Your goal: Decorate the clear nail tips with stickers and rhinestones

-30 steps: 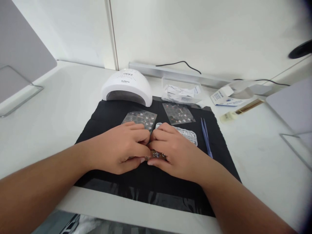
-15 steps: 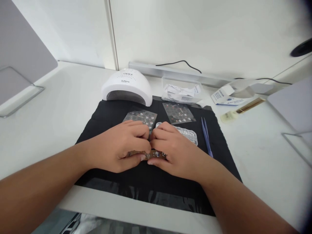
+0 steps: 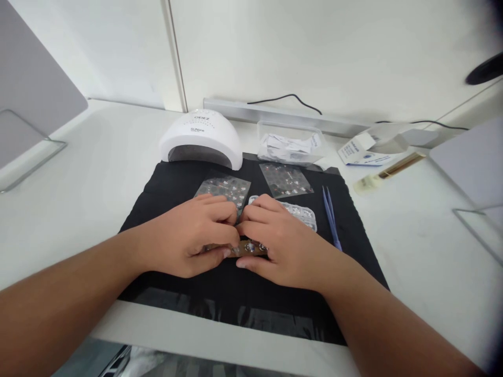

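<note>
A narrow brown strip (image 3: 241, 248) with small shiny round pieces lies between my hands, over the black mat (image 3: 165, 287). My left hand (image 3: 196, 236) is closed on the strip's left part, thumb below and fingers above. Around its right part, my right hand (image 3: 277, 238) has its fingers curled, with the thumb along the lower edge. The fingertips of both hands nearly meet above the strip. Both ends of the strip are hidden by my hands. Just behind my right hand sits a clear compartment case (image 3: 304, 213), partly covered.
A white lamp (image 3: 202, 137) stands behind the mat. Two clear sticker sheets (image 3: 231, 189) (image 3: 286, 179) lie in front of it and a clear box (image 3: 291, 146). Blue tweezers (image 3: 332, 217) rest at the right. Farther right are an opened carton (image 3: 365, 152) and a brush-like tool (image 3: 389, 172).
The whole view has shifted slightly. My right thumb sits a little farther from my left thumb, and slightly more of the strip shows between them.
</note>
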A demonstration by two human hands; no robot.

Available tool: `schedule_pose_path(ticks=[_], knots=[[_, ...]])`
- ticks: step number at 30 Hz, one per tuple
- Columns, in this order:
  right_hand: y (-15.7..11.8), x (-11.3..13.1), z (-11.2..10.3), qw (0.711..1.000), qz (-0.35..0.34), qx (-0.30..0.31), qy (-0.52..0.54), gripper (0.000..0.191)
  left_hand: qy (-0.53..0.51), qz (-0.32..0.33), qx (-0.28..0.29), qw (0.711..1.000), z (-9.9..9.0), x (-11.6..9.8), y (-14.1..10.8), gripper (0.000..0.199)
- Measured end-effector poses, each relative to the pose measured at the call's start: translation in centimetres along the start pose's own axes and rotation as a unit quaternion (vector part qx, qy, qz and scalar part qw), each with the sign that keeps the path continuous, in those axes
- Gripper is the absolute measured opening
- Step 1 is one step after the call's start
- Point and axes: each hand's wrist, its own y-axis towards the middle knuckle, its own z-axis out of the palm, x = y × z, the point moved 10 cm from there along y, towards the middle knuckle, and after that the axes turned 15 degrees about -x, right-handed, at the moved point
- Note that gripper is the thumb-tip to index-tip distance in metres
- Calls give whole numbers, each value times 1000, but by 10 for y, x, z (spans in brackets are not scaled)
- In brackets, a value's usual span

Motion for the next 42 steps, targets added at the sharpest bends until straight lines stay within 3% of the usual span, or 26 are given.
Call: schedule_pose_path(ticks=[25,42], knots=[[1,3,-2,999,-13,-23,25,7,93,28,43,994,4,-6,-2,15],[2,4,-3,999,-18,-33,22,7,105,32,43,993,3,-8,-1,16]])
